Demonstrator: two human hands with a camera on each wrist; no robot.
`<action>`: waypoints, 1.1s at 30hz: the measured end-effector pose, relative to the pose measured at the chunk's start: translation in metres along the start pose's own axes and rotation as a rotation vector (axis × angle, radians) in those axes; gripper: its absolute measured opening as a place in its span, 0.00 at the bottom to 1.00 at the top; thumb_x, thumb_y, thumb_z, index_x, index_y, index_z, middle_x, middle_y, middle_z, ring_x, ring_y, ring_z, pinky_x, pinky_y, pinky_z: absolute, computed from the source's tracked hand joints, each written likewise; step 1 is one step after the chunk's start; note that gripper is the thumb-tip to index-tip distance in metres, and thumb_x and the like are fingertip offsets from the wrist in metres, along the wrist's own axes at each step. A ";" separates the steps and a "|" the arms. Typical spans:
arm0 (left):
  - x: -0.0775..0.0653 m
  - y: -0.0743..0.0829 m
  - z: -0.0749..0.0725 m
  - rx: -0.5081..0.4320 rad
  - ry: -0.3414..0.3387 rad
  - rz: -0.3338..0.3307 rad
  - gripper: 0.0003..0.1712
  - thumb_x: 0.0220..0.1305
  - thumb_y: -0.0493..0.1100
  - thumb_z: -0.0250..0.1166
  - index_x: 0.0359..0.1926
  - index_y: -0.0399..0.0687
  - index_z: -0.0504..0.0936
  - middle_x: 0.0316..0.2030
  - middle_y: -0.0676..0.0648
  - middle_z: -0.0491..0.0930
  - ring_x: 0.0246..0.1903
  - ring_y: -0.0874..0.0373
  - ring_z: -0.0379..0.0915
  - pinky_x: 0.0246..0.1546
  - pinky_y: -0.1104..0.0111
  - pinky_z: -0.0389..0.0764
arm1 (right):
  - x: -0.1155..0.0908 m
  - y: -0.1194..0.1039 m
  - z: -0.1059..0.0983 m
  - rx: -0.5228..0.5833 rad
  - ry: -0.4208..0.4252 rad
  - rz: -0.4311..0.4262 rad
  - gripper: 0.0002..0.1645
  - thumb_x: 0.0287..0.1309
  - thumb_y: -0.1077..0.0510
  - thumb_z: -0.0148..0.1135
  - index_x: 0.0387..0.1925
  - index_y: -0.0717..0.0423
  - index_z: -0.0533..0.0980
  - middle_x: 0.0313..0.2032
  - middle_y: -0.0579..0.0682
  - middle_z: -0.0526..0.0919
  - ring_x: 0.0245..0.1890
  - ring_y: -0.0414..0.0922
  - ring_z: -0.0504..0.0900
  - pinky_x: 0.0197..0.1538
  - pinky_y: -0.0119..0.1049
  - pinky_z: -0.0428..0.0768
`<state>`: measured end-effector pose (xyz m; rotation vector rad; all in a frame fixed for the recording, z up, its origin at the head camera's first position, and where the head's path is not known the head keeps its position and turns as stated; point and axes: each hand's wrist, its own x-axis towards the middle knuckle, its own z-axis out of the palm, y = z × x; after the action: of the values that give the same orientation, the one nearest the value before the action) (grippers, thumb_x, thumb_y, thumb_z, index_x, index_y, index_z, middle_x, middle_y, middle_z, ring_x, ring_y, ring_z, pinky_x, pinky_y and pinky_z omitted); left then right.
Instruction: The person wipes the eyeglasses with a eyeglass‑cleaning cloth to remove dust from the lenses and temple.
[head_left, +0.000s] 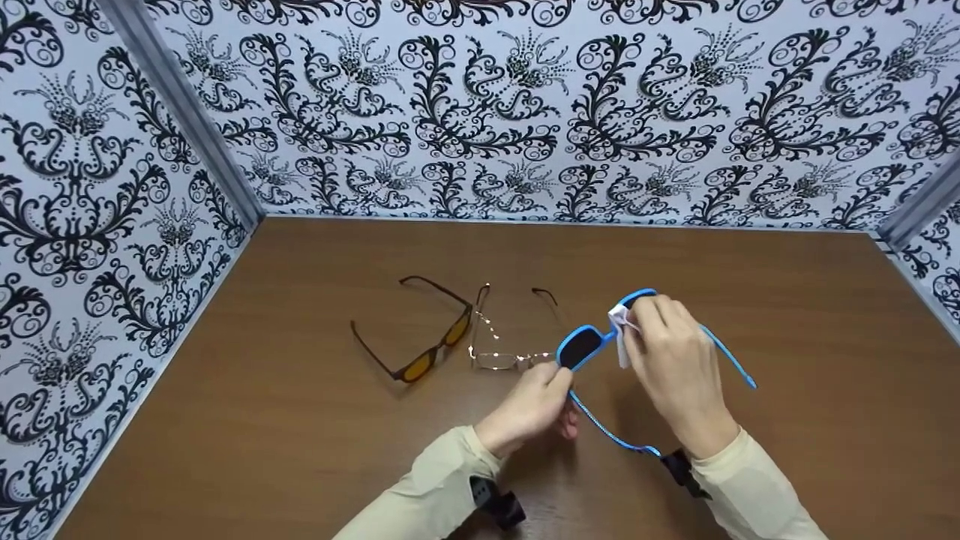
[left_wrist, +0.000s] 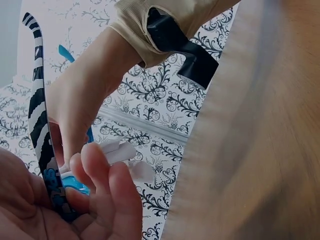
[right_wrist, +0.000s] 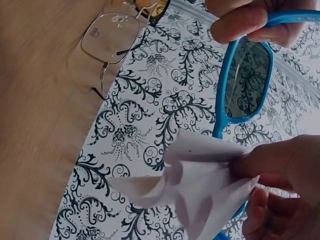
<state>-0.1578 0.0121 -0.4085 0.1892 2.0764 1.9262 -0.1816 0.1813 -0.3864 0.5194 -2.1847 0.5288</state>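
Observation:
Blue-framed sunglasses [head_left: 581, 346] with dark lenses are held up above the table between both hands. My left hand [head_left: 531, 405] grips them near the hinge at the left lens. The temple by that hand has a black-and-white zebra pattern [left_wrist: 39, 115] in the left wrist view. A white cloth [right_wrist: 195, 182] is pinched in my right hand [head_left: 675, 360], pressed over the right-hand lens. That lens is mostly hidden by the fingers and cloth. The other dark lens [right_wrist: 247, 77] shows uncovered in the right wrist view.
Dark-framed glasses with amber lenses [head_left: 418, 367] lie unfolded on the wooden table [head_left: 300, 450], left of the hands. Thin metal-framed clear glasses [head_left: 496, 361] with a beaded chain [head_left: 487, 324] lie beside them, partly behind my left hand. Patterned panels [head_left: 487, 112] enclose the table's back and sides.

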 end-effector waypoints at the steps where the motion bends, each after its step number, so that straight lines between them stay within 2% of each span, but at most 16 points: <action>1: 0.000 0.000 0.000 0.000 -0.004 -0.006 0.12 0.66 0.34 0.44 0.27 0.40 0.70 0.13 0.45 0.72 0.08 0.61 0.69 0.16 0.63 0.80 | 0.000 0.000 0.001 -0.015 0.008 0.018 0.11 0.48 0.75 0.65 0.30 0.64 0.71 0.29 0.57 0.75 0.26 0.53 0.74 0.24 0.46 0.76; 5: -0.001 0.000 0.003 0.006 -0.029 -0.027 0.12 0.65 0.34 0.44 0.26 0.41 0.70 0.13 0.47 0.72 0.08 0.62 0.68 0.15 0.65 0.79 | -0.001 0.002 0.005 -0.045 0.083 0.125 0.07 0.51 0.75 0.58 0.32 0.67 0.70 0.33 0.61 0.72 0.21 0.55 0.75 0.18 0.50 0.74; 9: 0.000 0.000 0.006 0.020 -0.054 -0.027 0.11 0.65 0.35 0.44 0.27 0.41 0.70 0.13 0.48 0.72 0.09 0.63 0.68 0.16 0.65 0.80 | 0.003 0.004 0.006 -0.026 0.151 0.200 0.05 0.55 0.72 0.56 0.33 0.68 0.68 0.35 0.63 0.69 0.19 0.57 0.74 0.19 0.53 0.74; 11: 0.000 0.000 0.007 0.015 -0.057 -0.027 0.11 0.66 0.35 0.44 0.29 0.40 0.70 0.14 0.48 0.72 0.09 0.63 0.69 0.17 0.65 0.80 | 0.006 0.005 0.006 0.009 0.170 0.190 0.05 0.55 0.73 0.56 0.33 0.68 0.68 0.35 0.62 0.69 0.21 0.56 0.75 0.22 0.52 0.76; 13: 0.000 0.000 0.007 -0.002 -0.049 -0.028 0.10 0.66 0.35 0.43 0.29 0.41 0.70 0.14 0.48 0.72 0.09 0.63 0.69 0.17 0.64 0.81 | 0.007 0.005 0.004 0.065 0.173 0.148 0.07 0.53 0.74 0.58 0.33 0.67 0.69 0.35 0.60 0.71 0.23 0.53 0.75 0.23 0.46 0.76; 16: 0.000 0.001 0.008 -0.033 -0.019 -0.020 0.10 0.65 0.35 0.44 0.29 0.41 0.70 0.14 0.48 0.71 0.09 0.63 0.68 0.16 0.66 0.79 | 0.007 0.006 0.003 0.144 0.120 0.057 0.11 0.49 0.76 0.61 0.33 0.64 0.71 0.32 0.56 0.73 0.25 0.46 0.73 0.26 0.33 0.73; 19: 0.000 0.001 0.008 -0.072 0.023 -0.001 0.11 0.65 0.34 0.44 0.27 0.42 0.69 0.14 0.48 0.70 0.10 0.63 0.67 0.15 0.69 0.77 | 0.004 0.006 0.003 0.165 0.058 0.004 0.13 0.47 0.76 0.64 0.31 0.61 0.72 0.29 0.52 0.72 0.24 0.40 0.69 0.24 0.28 0.67; 21: 0.000 0.002 0.008 -0.089 0.047 0.012 0.11 0.65 0.34 0.44 0.27 0.42 0.69 0.15 0.48 0.70 0.11 0.63 0.67 0.15 0.71 0.76 | 0.002 0.005 0.004 0.131 0.038 0.005 0.14 0.47 0.76 0.65 0.30 0.61 0.71 0.27 0.51 0.70 0.23 0.39 0.69 0.23 0.30 0.68; 23: 0.001 0.002 0.007 -0.094 0.057 0.020 0.11 0.66 0.34 0.44 0.27 0.43 0.68 0.15 0.48 0.70 0.11 0.63 0.67 0.16 0.71 0.76 | 0.000 0.005 0.005 0.086 0.057 0.028 0.13 0.48 0.76 0.65 0.30 0.62 0.71 0.27 0.52 0.71 0.22 0.42 0.70 0.21 0.35 0.71; 26: 0.001 0.003 0.005 -0.084 0.046 0.025 0.11 0.68 0.35 0.45 0.28 0.43 0.69 0.16 0.49 0.69 0.12 0.62 0.67 0.16 0.72 0.75 | 0.000 0.005 0.007 0.009 0.128 0.081 0.08 0.51 0.74 0.62 0.30 0.65 0.71 0.29 0.57 0.73 0.22 0.50 0.75 0.19 0.46 0.75; 29: 0.001 0.003 0.004 -0.071 0.023 0.023 0.10 0.68 0.35 0.46 0.29 0.43 0.70 0.16 0.49 0.69 0.12 0.63 0.68 0.17 0.71 0.76 | 0.002 0.004 0.009 -0.031 0.217 0.115 0.05 0.53 0.73 0.60 0.33 0.67 0.72 0.33 0.61 0.74 0.25 0.56 0.79 0.21 0.53 0.77; 31: 0.002 0.002 0.002 -0.079 0.010 0.026 0.10 0.69 0.36 0.46 0.29 0.43 0.70 0.16 0.48 0.69 0.12 0.62 0.68 0.18 0.69 0.78 | 0.003 0.003 0.010 -0.014 0.254 0.115 0.05 0.53 0.72 0.60 0.34 0.67 0.73 0.34 0.61 0.75 0.27 0.56 0.79 0.23 0.52 0.77; 33: 0.002 0.002 -0.001 -0.097 -0.001 0.032 0.10 0.70 0.36 0.47 0.30 0.43 0.70 0.16 0.48 0.69 0.12 0.62 0.69 0.19 0.68 0.79 | 0.002 0.001 0.011 0.038 0.258 0.098 0.06 0.53 0.73 0.60 0.34 0.67 0.74 0.34 0.60 0.76 0.27 0.53 0.78 0.24 0.46 0.77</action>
<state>-0.1601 0.0124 -0.4070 0.2029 1.9855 2.0391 -0.1902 0.1758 -0.3917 0.3441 -1.9630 0.6543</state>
